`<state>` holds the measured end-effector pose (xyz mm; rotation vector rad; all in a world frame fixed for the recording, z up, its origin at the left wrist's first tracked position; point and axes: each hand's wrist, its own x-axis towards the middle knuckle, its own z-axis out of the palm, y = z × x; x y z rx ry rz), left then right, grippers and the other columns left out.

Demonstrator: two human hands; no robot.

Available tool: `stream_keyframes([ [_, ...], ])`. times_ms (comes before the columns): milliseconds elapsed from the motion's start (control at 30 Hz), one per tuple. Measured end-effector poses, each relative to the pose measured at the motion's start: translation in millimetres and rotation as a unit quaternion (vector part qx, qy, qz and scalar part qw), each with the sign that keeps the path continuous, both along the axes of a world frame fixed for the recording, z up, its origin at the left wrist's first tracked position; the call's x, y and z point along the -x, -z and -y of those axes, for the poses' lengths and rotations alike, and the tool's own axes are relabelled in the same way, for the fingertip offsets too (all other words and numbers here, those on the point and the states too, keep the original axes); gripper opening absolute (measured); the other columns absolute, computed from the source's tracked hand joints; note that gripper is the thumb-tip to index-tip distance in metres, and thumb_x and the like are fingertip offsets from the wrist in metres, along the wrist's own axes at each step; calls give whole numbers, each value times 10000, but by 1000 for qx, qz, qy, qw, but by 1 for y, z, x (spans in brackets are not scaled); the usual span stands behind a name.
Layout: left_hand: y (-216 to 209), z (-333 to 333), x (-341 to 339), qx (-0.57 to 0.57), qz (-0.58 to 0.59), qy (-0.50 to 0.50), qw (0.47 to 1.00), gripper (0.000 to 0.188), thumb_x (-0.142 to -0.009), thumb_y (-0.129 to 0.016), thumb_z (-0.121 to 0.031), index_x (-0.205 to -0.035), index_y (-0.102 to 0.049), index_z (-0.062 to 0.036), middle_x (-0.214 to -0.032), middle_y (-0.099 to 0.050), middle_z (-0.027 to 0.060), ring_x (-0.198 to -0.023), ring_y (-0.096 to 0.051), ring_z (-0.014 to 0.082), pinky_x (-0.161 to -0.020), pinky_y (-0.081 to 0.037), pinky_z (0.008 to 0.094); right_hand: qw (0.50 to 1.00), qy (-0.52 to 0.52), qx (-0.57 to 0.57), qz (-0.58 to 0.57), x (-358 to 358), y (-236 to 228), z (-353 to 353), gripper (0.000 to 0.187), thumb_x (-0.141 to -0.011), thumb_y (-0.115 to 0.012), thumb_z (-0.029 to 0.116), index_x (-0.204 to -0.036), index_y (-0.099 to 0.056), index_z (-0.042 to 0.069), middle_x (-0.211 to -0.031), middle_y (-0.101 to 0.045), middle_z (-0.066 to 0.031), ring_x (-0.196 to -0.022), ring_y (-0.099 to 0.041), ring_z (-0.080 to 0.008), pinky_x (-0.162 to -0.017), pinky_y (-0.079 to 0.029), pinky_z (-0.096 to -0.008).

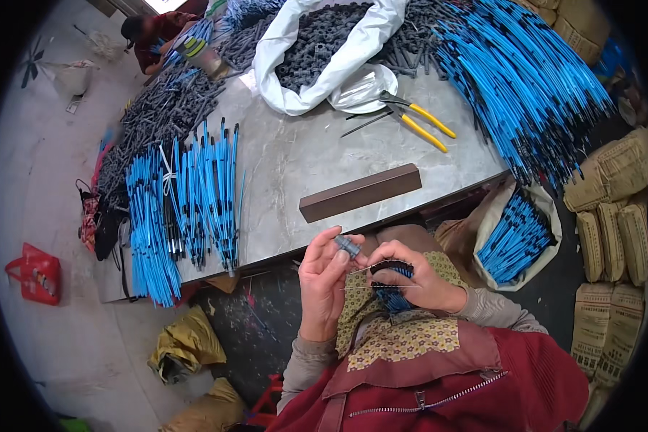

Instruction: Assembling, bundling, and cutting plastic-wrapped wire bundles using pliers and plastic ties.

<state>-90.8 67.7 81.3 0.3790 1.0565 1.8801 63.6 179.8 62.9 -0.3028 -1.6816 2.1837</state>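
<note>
Above my lap, my left hand (320,288) pinches a small grey plastic fitting (348,247) between thumb and fingers. Close beside it on the right, my right hand (421,281) is closed round a bundle of blue rods with black ends (392,297), which points down toward the lap. Thin pale wires or strands stretch across the gap between the two hands. How they attach is too fine to tell. A patterned apron (403,345) lies beneath both hands.
On the grey table (288,169) lie a brown bar (360,191), yellow-handled pliers (421,126), blue rod bundles (525,86) and heaps of grey fittings (162,108). A white sack (281,65) holds more fittings. Another bag of rods (515,241) stands right. A co-worker (162,32) sits far left.
</note>
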Motion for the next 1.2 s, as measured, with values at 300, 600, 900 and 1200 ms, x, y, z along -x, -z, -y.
stream_keyframes([
  [300,9,5,11,-26,49,27,998,398,-970,-597,-29,-1358,-512,-11,-1222,-642,227,-968,-689,252,-846,-581,361,999,30,-42,1,7,-4,7,245,-973,-649,66,-1186,-532,37,-1043,-608,-48,-951,-662,-119,-826,-523,-260],
  [600,18,6,11,-45,31,32,998,397,-967,-624,-51,-1350,-525,-23,-1231,-638,229,-954,-689,258,-834,-576,348,999,31,-30,2,7,-2,5,263,-961,-671,73,-1186,-539,38,-1064,-600,-34,-953,-656,-107,-821,-520,-252],
  [900,15,4,8,-59,51,19,997,399,-968,-632,-61,-1351,-528,-29,-1216,-645,218,-953,-690,260,-824,-574,343,996,46,-81,8,6,0,1,243,-957,-685,97,-1156,-559,34,-1028,-602,-21,-923,-640,-89,-796,-505,-241],
  [1200,15,3,10,-36,31,25,999,426,-957,-650,-61,-1360,-520,-24,-1192,-649,212,-971,-691,265,-858,-577,350,996,55,-74,4,9,0,1,236,-951,-690,91,-1141,-561,36,-1018,-603,-20,-917,-632,-84,-789,-500,-239],
])
